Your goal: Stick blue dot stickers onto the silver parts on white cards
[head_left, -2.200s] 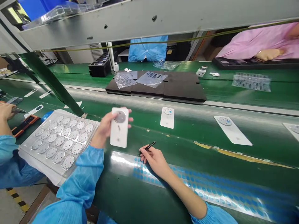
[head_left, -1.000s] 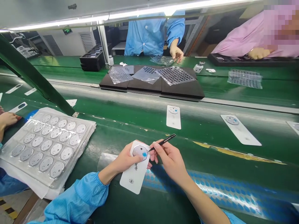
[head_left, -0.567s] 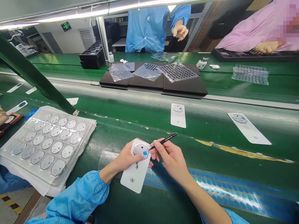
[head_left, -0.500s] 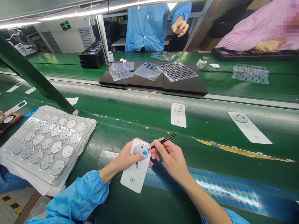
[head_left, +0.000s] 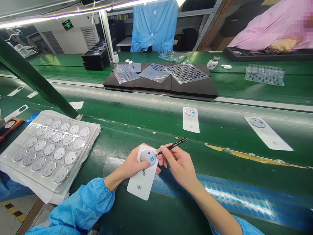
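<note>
My left hand point(head_left: 135, 164) grips a white rounded panel point(head_left: 140, 186) by its edge, thumb on top. At the panel's upper end sits a silver eight-sided plate point(head_left: 145, 154) with a small dark hole. A blue round sticker point(head_left: 152, 159) lies on that plate, and a thin pale line crosses it. Pinched in my right hand point(head_left: 179, 163) are black tweezers point(head_left: 174, 144), whose tip points down at the sticker's edge. Whether the tip touches it I cannot tell. Under my right forearm lies a clear sheet of blue round stickers point(head_left: 227, 199).
Left stands a stack of clear trays point(head_left: 49, 153) holding silver plates. White panels point(head_left: 191, 122) lie on the green belt point(head_left: 158, 120). A green post point(head_left: 36, 78) slants in at left. Black foam blocks point(head_left: 151, 86) lie across the belt. Co-workers in blue point(head_left: 154, 29) and pink point(head_left: 264, 27) are opposite.
The panels on the belt have shifted slightly right. A pale line now shows across the blue sticker. The blue-clad co-worker's hand has left the view. My hands have barely moved.
</note>
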Tool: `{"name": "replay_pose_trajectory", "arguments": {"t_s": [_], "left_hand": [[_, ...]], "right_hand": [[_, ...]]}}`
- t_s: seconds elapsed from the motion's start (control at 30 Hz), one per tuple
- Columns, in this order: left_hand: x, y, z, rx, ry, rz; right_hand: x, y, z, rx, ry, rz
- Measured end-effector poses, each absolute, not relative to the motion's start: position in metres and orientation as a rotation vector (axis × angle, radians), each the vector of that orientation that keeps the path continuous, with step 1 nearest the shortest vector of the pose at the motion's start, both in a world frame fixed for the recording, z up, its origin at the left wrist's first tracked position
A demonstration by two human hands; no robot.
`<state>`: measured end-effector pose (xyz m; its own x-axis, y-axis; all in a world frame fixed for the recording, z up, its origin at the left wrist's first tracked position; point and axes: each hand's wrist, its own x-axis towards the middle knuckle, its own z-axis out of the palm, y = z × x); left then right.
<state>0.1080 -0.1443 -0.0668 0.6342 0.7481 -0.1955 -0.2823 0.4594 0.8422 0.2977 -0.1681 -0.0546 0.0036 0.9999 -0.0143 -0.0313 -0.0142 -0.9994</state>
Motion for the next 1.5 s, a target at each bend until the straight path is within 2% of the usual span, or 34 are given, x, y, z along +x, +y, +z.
{"name": "replay_pose_trajectory", "arguments": {"t_s": [0.6,0.83,0.9,1.03,1.1,1.3,1.5], "left_hand": [[0.113,-0.148,-0.059,0.896,0.714,0.713],[0.116,-0.150,-0.058,0.801,0.798,0.762],[0.119,-0.151,-0.061,0.760,0.820,0.825],[0.126,-0.155,-0.073,0.714,0.831,0.971],[0.128,-0.155,-0.080,0.694,0.769,0.991],[0.133,-0.158,-0.093,0.701,0.680,0.993],[0.136,-0.159,-0.099,0.654,0.704,1.012]], "right_hand": [[0.297,-0.173,-0.049,-1.180,-1.221,1.170],[0.295,-0.176,-0.050,-1.154,-1.172,0.742],[0.292,-0.175,-0.054,-1.223,-1.214,0.789],[0.283,-0.176,-0.065,-1.234,-1.211,1.196],[0.279,-0.176,-0.071,-1.223,-1.154,1.282],[0.279,-0.175,-0.082,-1.258,-0.988,1.316],[0.277,-0.176,-0.081,-1.324,-1.033,1.142]]}}
